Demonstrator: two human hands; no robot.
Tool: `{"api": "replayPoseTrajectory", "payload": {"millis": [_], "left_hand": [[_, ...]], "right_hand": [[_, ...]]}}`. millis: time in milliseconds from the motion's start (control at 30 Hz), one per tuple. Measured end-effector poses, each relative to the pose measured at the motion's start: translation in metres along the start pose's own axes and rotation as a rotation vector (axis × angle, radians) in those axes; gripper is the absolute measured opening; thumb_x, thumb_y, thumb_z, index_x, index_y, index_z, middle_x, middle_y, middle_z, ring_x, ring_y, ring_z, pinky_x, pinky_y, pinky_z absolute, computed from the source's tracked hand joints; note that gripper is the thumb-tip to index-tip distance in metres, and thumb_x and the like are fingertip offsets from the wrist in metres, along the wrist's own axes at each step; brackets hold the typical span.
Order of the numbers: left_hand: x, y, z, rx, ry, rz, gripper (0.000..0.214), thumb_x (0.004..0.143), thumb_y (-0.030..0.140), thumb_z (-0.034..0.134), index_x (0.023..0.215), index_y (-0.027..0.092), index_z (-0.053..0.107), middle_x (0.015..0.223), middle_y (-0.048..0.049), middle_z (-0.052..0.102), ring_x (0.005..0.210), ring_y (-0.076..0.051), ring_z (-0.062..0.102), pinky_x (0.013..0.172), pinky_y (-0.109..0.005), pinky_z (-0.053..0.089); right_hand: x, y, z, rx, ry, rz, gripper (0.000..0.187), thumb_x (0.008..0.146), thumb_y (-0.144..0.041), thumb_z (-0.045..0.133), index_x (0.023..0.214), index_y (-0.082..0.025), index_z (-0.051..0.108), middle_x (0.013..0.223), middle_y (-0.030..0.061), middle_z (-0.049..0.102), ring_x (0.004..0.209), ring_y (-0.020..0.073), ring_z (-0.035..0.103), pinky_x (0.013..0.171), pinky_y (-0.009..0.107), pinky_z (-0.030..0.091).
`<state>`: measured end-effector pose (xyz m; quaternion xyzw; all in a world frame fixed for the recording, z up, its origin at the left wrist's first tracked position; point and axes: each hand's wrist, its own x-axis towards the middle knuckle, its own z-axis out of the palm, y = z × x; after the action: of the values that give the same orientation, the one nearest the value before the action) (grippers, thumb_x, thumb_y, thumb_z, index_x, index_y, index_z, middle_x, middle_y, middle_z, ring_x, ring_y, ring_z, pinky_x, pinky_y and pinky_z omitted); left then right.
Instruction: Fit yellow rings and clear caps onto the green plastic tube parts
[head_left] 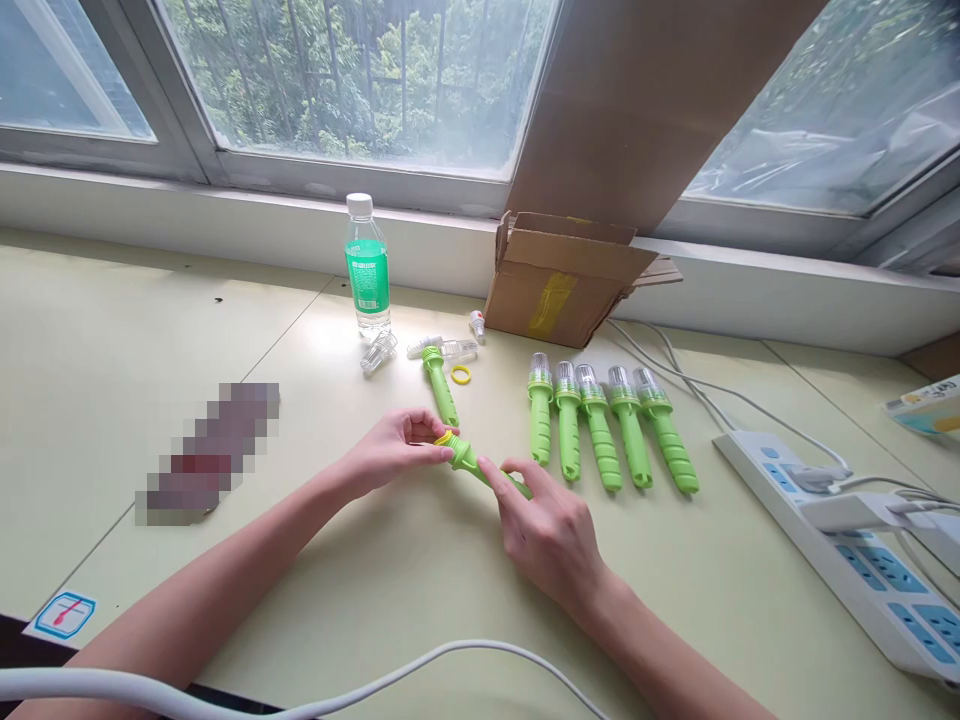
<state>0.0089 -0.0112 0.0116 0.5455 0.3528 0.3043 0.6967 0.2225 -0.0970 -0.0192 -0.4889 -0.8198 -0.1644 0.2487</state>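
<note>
Green, likely light and stiff, the handle (468,461) is held over the counter (405,580), near middle, by the right hand (551,520); its yellow ring (444,438) is pinched by the left hand (386,452). The long body is best held.

One person, upper limbs only. Left hand (394,455) and right hand (551,525): both bare, slim-fingered; on the right hand, the knuckles are faintly marked across the back. Left forearm (251,545) and right forearm (664,640): likewise bare as far as shown, smooth in outline, narrowed toward the wrist; each is cut off by the edge of view. Fingernails are shown too small to be described.
</note>
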Motion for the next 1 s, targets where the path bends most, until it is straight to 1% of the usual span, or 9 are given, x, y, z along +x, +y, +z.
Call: {"api": "replayPoseTrajectory", "payload": {"millis": [100,200,300,467,533,667,900,1000], "left_hand": [[-0.0004,0.0002,0.0003,0.02,-0.019,0.02,0.03,0.068,0.031,0.075,0.081,0.015,0.054,0.107,-0.0125,0.067,0.095,-0.021,0.065,0.087,-0.036,0.047],[-0.0012,0.0001,0.0013,0.025,-0.011,0.046,0.032,0.069,0.033,0.074,0.083,0.016,0.051,0.107,-0.0117,0.067,0.093,-0.021,0.065,0.084,-0.036,0.048],[-0.0021,-0.0005,0.0021,0.028,-0.03,0.072,0.033,0.071,0.035,0.072,0.087,0.017,0.049,0.106,-0.0113,0.067,0.094,-0.021,0.065,0.084,-0.036,0.048],[-0.0039,0.0002,0.0023,0.057,-0.076,0.083,0.033,0.074,0.035,0.069,0.091,0.018,0.046,0.112,-0.012,0.064,0.097,-0.022,0.064,0.084,-0.038,0.049],[-0.0046,0.0013,0.0029,0.087,-0.081,0.086,0.032,0.076,0.035,0.067,0.093,0.019,0.046,0.109,-0.0114,0.065,0.096,-0.022,0.064,0.083,-0.038,0.048],[-0.0058,0.0032,0.0047,0.117,-0.056,0.093,0.032,0.078,0.037,0.065,0.095,0.019,0.047,0.099,-0.0095,0.066,0.094,-0.022,0.063,0.082,-0.037,0.048],[-0.0063,0.0031,0.0084,0.129,-0.04,0.106,0.036,0.076,0.039,0.067,0.098,0.019,0.048,0.097,-0.0095,0.067,0.092,-0.022,0.064,0.078,-0.034,0.048],[-0.0057,0.0024,0.0095,0.086,-0.017,0.106,0.036,0.074,0.038,0.069,0.095,0.019,0.048,0.095,-0.0091,0.068,0.09,-0.021,0.065,0.078,-0.034,0.048]], "right_hand": [[0.0001,-0.0006,0.0004,0.02,-0.024,0.008,0.052,0.078,0.001,0.045,0.124,-0.019,0.058,0.09,0.0072,0.061,0.066,0.0131,0.053,0.054,0.023,0.036],[0.0002,-0.0011,0.0007,0.033,-0.02,0.021,0.051,0.079,0.0,0.045,0.124,-0.017,0.058,0.091,0.0075,0.061,0.067,0.0135,0.054,0.054,0.023,0.037],[-0.0004,-0.0011,0.0007,0.066,-0.015,0.033,0.05,0.08,-0.001,0.045,0.126,-0.017,0.056,0.091,0.0077,0.061,0.067,0.0137,0.055,0.054,0.023,0.038],[-0.0013,-0.0008,0.0001,0.127,-0.009,0.039,0.048,0.082,-0.003,0.048,0.127,-0.018,0.054,0.093,0.0074,0.061,0.066,0.0129,0.054,0.054,0.023,0.038],[-0.0012,-0.0009,0.0001,0.139,-0.005,0.045,0.047,0.083,-0.004,0.048,0.127,-0.018,0.054,0.093,0.0075,0.061,0.065,0.0126,0.055,0.054,0.023,0.039],[-0.0006,-0.0006,0.0002,0.173,0.0,0.062,0.045,0.085,-0.007,0.047,0.129,-0.018,0.053,0.093,0.0082,0.061,0.066,0.0126,0.056,0.053,0.022,0.04],[0.0015,0.0002,-0.0005,0.337,-0.012,0.114,0.044,0.086,-0.011,0.049,0.129,-0.02,0.052,0.093,0.0073,0.061,0.062,0.0117,0.056,0.055,0.023,0.045],[0.0017,-0.0001,-0.0006,0.334,-0.013,0.122,0.045,0.086,-0.01,0.049,0.13,-0.02,0.051,0.093,0.0073,0.061,0.061,0.0113,0.055,0.054,0.023,0.044]]}}
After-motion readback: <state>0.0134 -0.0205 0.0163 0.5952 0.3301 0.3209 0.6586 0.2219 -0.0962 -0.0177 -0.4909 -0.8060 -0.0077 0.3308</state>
